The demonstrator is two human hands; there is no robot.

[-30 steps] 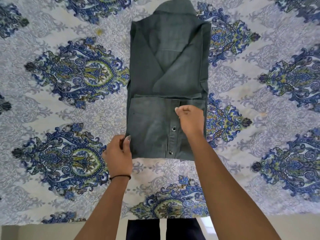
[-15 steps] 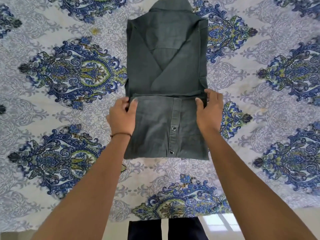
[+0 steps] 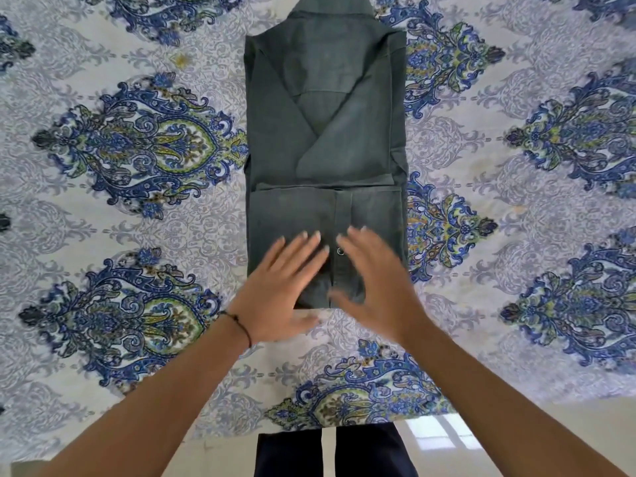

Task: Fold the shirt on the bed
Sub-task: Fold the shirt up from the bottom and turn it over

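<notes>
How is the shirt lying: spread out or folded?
Folded. The shirt forms a narrow rectangle, sides and sleeves turned in, its bottom part doubled up over the middle. Both open hands, left and right, are over that flap.

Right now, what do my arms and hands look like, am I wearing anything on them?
Both forearms are bare, with no sleeves in view. The left hand has a thin dark cord bracelet around its wrist. The right hand shows no bracelet or watch. Motion blur hides finer details such as rings.
</notes>
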